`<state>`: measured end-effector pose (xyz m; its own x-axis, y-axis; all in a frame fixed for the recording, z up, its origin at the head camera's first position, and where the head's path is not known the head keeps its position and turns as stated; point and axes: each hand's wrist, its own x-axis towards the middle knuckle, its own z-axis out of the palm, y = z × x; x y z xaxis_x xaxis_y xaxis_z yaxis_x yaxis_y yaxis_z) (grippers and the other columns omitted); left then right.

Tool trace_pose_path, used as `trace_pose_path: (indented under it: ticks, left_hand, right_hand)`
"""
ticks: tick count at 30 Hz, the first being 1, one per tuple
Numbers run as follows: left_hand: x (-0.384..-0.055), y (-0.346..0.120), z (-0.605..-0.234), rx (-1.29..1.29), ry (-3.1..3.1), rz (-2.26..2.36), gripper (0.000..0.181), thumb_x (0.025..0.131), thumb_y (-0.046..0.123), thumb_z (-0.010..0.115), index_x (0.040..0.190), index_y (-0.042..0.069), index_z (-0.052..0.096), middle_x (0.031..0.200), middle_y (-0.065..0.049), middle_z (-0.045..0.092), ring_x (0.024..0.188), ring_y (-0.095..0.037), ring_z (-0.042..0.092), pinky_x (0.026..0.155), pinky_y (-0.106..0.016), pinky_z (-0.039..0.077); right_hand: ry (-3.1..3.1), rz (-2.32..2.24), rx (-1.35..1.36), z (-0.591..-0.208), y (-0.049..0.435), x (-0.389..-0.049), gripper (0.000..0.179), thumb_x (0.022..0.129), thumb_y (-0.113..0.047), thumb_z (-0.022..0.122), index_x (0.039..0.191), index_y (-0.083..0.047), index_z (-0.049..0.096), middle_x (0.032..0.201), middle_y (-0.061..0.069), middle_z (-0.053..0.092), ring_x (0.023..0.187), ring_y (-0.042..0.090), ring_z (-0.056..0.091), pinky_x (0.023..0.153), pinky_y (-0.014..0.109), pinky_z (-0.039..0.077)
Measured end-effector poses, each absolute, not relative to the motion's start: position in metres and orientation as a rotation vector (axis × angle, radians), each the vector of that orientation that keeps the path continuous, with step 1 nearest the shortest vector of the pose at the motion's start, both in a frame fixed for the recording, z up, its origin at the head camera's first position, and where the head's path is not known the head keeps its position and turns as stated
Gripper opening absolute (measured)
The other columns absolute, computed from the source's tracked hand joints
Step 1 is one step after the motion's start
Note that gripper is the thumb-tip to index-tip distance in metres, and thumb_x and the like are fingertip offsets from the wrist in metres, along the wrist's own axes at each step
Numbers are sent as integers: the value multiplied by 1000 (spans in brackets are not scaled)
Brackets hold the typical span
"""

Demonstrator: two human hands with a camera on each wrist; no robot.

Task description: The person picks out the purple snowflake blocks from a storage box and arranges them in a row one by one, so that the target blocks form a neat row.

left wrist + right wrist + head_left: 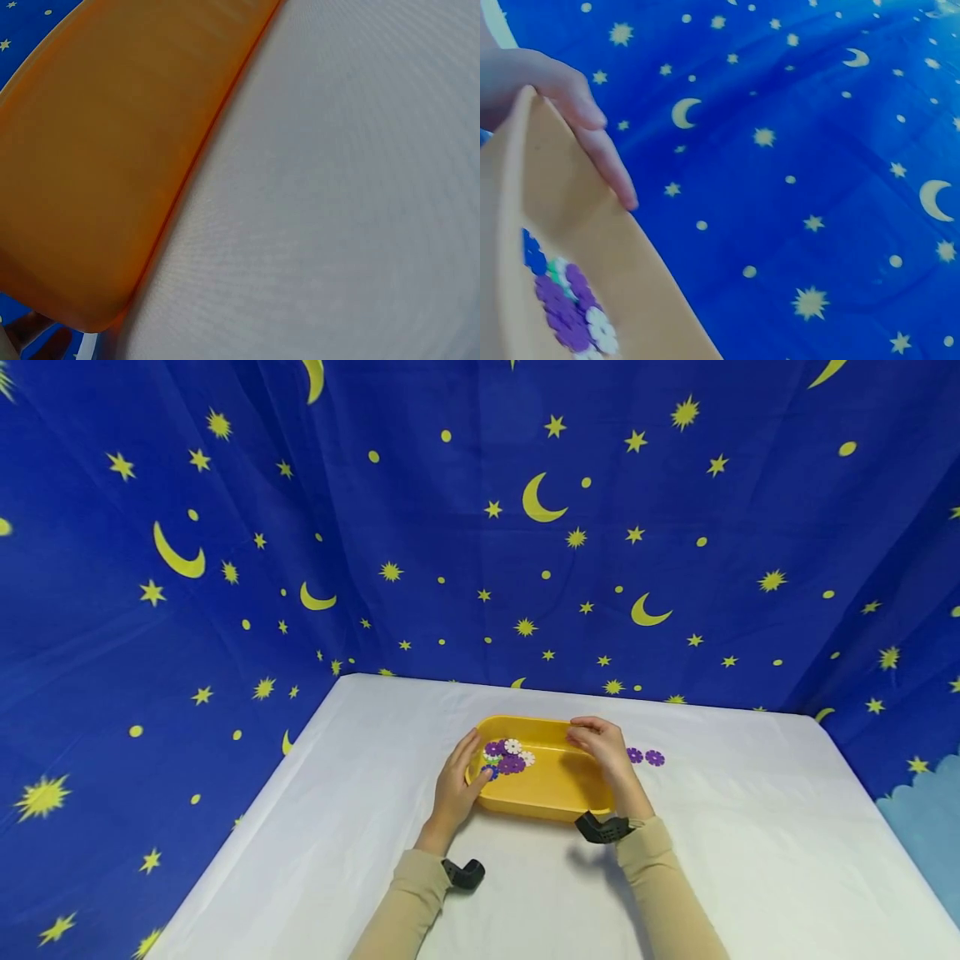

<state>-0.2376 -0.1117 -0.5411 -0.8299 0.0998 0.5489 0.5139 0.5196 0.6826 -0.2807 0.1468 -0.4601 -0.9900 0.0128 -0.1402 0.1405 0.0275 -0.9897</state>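
A yellow tray (555, 785) with raised walls stands on the white tabletop. At its left end my left hand (454, 785) holds the wall, thumb over the inside and fingers along the outside. Several flower-shaped discs (512, 763), purple, white, green and blue, lie heaped inside near that thumb; the right wrist view shows the discs (570, 311) too. My right hand (606, 750) is at the far right corner of the tray, its bent fingertips by the rim. Whether it grips the rim or a disc is hidden.
Two purple flower discs (645, 757) lie on the white tabletop (750, 827), just right of the tray. Behind and beside the table hangs a blue cloth (450, 527) with yellow moons and stars. A black wrist mount (602, 828) sits on the right arm.
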Motion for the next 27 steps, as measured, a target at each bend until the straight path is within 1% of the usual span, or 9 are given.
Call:
trace_pose_path:
  ticks: [4, 9, 11, 13, 18, 22, 24, 27]
  left_hand:
    - [-237, -111, -541, -512, -2306, -1250, 67, 91, 48, 51, 139, 2, 46, 150, -11, 41, 134, -35, 42, 109, -55, 35]
    - [-237, -112, -542, -508, -2315, -1247, 65, 91, 45, 52, 140, 3, 46, 150, -10, 41, 134, -35, 43, 109, -55, 35]
    - [-237, -112, -541, -505, -2324, -1255, 64, 90, 43, 53, 140, 3, 45, 151, -10, 40, 135, -34, 42, 110, -55, 34]
    - [-237, -111, -541, -505, -2327, -1258, 65, 91, 45, 52, 140, 4, 45, 151, -10, 40, 136, -34, 41, 110, -55, 33]
    - [-239, -111, -541, -500, -2325, -1248, 65, 91, 47, 51, 141, 5, 45, 151, -10, 40, 136, -34, 41, 110, -55, 34]
    - [-239, -111, -541, -491, -2331, -1239, 60, 89, 35, 56, 140, 4, 46, 150, -10, 41, 135, -34, 42, 109, -54, 35]
    - [-238, -110, -541, -487, -2336, -1245, 59, 88, 28, 58, 140, 3, 46, 151, -9, 40, 135, -34, 42, 109, -55, 34]
    - [-237, -111, -541, -485, -2342, -1245, 59, 87, 25, 59, 140, 4, 46, 151, -9, 40, 135, -34, 42, 109, -56, 34]
  right_hand:
    - [2230, -2073, 124, -464, 135, -279, 37, 91, -5, 58, 122, 15, 53, 84, -3, 66, 71, 1, 63, 76, 19, 57]
    - [2267, -2020, 88, -467, 122, -276, 35, 91, -5, 59, 120, 13, 55, 89, 5, 68, 70, 1, 63, 76, 21, 57]
    - [2275, -2002, 74, -468, 117, -276, 35, 90, -4, 58, 120, 14, 55, 92, 11, 69, 70, 1, 63, 78, 23, 57]
    - [2281, -1999, 55, -469, 113, -275, 34, 90, -4, 59, 119, 14, 56, 92, 11, 69, 70, 2, 63, 78, 25, 58]
    - [2294, -2003, -20, -471, 103, -274, 33, 86, 1, 61, 114, 18, 56, 83, 9, 69, 67, 2, 63, 77, 29, 58]
    - [2381, -1916, -82, -475, 95, -273, 30, 84, 3, 63, 110, 18, 58, 87, 21, 69, 67, 3, 61, 73, 28, 58]
    - [2423, -1863, -95, -477, 92, -273, 29, 83, 3, 64, 108, 17, 60, 89, 23, 69, 67, 4, 60, 70, 26, 57]
    - [2448, -1814, -131, -481, 88, -273, 28, 82, 4, 64, 107, 17, 61, 92, 27, 68, 68, 6, 59, 69, 28, 57]
